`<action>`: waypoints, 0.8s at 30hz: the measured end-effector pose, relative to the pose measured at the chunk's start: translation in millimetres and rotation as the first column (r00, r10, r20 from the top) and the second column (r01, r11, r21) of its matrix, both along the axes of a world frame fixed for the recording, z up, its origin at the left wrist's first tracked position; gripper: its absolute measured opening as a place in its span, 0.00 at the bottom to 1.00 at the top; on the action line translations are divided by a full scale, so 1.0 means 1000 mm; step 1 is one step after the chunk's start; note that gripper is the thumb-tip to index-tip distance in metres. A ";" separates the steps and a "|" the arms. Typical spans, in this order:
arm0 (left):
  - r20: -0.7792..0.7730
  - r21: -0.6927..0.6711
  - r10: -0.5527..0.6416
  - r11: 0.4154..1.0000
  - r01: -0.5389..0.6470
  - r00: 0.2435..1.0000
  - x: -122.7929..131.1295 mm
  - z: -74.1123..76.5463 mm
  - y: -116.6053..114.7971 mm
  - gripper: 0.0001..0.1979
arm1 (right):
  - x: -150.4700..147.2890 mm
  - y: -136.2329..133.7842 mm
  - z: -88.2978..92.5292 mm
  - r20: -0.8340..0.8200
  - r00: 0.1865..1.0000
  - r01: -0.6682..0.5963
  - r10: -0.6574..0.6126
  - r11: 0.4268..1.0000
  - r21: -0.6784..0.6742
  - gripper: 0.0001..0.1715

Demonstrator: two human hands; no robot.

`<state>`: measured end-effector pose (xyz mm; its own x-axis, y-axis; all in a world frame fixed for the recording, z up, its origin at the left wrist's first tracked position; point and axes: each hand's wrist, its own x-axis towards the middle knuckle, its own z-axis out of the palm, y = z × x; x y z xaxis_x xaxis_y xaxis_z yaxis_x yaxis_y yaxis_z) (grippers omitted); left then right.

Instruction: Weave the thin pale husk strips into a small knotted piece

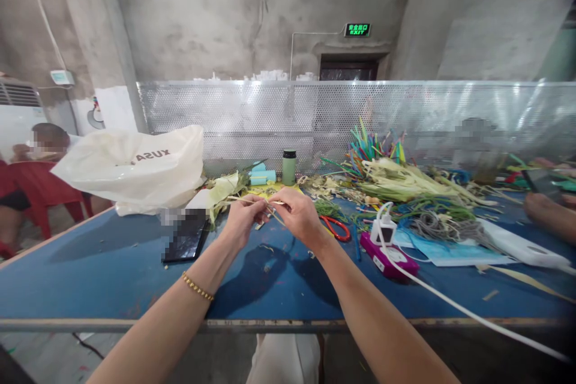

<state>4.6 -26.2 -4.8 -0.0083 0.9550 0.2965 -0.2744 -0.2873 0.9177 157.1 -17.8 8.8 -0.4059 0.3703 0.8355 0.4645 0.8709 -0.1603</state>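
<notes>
My left hand (244,217) and my right hand (297,215) come close together above the blue table, fingertips pinched. Between them runs a thin pale husk strip (275,214), gripped at both sides. One of its ends sticks out left past my left fingers. How the strip is folded or twisted at the fingertips is too small to tell. Just beyond my left hand lie pale green corn husks (224,187). Red-handled scissors (336,229) rest to the right of my right hand, their blades hidden.
On the left stand a white plastic bag (135,162) and a dark phone or tablet (186,240). Behind are a green bottle (289,168) and a perforated metal screen (243,108). A husk pile (405,177), purple power strip (390,257) and white cable lie right. People sit at both sides.
</notes>
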 end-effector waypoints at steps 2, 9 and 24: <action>0.011 -0.005 0.017 1.000 -0.017 1.000 0.000 -0.001 0.000 0.11 | 0.000 0.001 -0.001 0.013 1.000 0.007 -0.007 1.000 0.006 0.08; 0.056 0.012 -0.051 0.999 0.051 0.997 0.001 0.000 -0.002 0.12 | -0.001 0.005 -0.004 0.051 0.998 0.042 -0.043 0.999 0.027 0.08; 0.039 0.059 -0.051 0.997 0.048 0.998 0.004 -0.001 -0.003 0.14 | 0.003 0.012 -0.006 -0.026 0.996 0.087 -0.085 0.994 0.061 0.06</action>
<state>8.2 -28.9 -5.8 0.0252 0.9356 0.3523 -0.3265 -0.3254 0.8874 160.3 -6.0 2.7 -0.3554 0.3497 0.8668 0.5348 0.8367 -0.1183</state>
